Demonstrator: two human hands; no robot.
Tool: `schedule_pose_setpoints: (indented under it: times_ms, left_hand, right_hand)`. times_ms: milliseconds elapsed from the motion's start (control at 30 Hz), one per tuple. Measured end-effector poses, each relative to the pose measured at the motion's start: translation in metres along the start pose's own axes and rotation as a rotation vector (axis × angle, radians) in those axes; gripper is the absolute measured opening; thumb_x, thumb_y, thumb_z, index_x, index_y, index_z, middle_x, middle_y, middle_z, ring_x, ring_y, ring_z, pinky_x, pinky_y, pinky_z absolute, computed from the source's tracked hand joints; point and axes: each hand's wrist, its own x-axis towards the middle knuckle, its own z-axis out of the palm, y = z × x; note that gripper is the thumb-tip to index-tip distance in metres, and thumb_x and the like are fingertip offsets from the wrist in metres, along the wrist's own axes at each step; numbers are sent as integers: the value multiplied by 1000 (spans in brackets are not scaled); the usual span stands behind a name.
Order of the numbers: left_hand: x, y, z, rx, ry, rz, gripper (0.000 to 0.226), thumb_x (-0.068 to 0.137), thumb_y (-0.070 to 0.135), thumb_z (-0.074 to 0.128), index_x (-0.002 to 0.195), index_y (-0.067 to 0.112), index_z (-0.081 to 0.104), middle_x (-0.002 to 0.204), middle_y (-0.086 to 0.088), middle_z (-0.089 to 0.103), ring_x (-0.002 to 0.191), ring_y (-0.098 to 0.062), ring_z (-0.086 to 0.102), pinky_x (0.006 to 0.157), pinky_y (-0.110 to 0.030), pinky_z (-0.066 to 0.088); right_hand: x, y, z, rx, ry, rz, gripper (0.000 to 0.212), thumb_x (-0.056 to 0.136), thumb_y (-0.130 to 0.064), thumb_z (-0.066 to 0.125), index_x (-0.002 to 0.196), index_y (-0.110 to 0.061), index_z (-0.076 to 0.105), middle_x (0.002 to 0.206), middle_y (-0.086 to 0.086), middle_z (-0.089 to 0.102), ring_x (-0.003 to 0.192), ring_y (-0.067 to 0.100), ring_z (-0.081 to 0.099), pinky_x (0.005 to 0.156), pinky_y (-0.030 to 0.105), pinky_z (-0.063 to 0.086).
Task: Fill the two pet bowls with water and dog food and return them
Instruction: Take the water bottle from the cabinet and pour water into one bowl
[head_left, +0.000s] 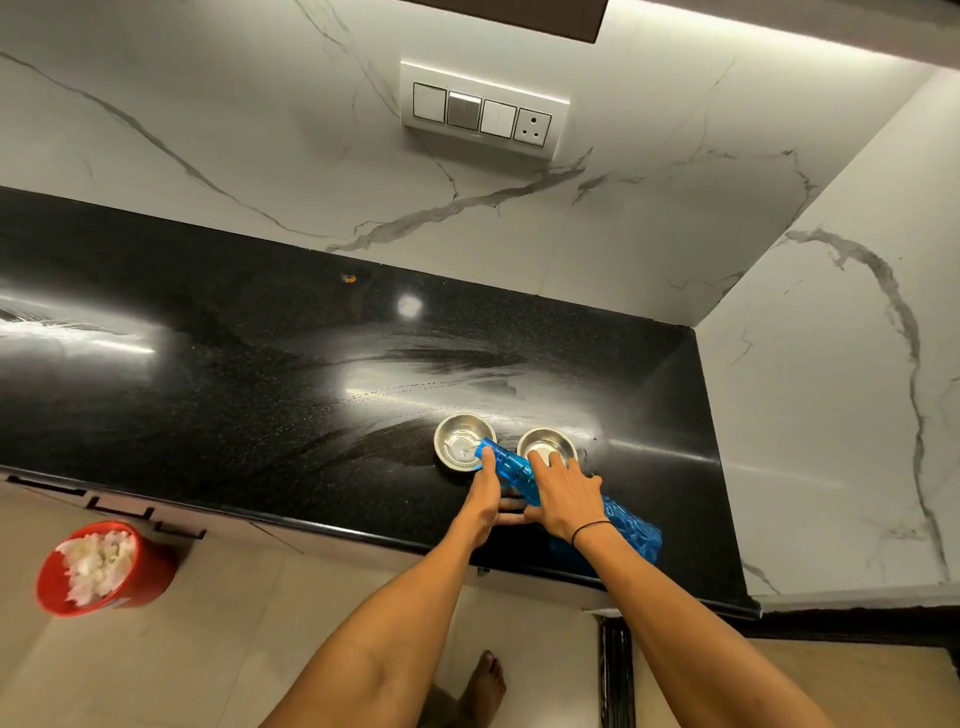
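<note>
Nearest the camera: bare forearms reaching out over the counter edge, a foot (485, 680) on the tiled floor below, a red bucket (101, 569) of something white standing on the floor well off to the left. Both hands were wrapped around a blue translucent bottle (511, 470) tipped neck-down; left hand (485, 493) gripped near the neck end, right hand (563, 499) lay over the body with fingers spread across it, thin dark band on that wrist. Bottle base stuck out behind the right wrist toward the counter edge. Bottle mouth sat over the near rim of the left steel bowl (464, 441); the right steel bowl (547, 446) stood just beside it, partly covered by the right hand's fingertips. Both bowls on the black counter (260, 389), near its right corner. Left bowl showed a glint that could be water, couldn't confirm a stream or a level; the right one looked empty. Read: water-fill step in hand, early in the task, no dog food visible anywhere. Next move probably needs a controlled tilt to avoid overshooting the small bowl, then bottle upright and set down, then finding the food. Beyond: marble backsplash with a switch panel (483, 109)
</note>
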Motion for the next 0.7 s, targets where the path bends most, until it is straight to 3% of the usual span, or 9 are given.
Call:
schedule_pose_setpoints:
  times_ms: [467, 700]
  left_hand:
    - [-2, 4, 3, -10, -19, 3, 81, 104, 72, 15, 155, 18, 45, 140, -25, 65, 101, -30, 75, 70, -40, 66]
    - [-4, 5, 5, -4, -30, 0, 81, 104, 72, 15, 156, 18, 45, 140, -24, 65, 107, -34, 75, 68, -39, 66]
  right_hand:
    - [-3, 1, -4, -3, 18, 6, 73, 82, -45, 75, 140, -29, 32, 141, 5, 49, 129, 34, 49, 100, 68, 45]
    - [-5, 2, -5, -21, 26, 16, 72, 82, -47, 75, 138, -29, 33, 142, 6, 49, 129, 34, 49, 97, 65, 48]
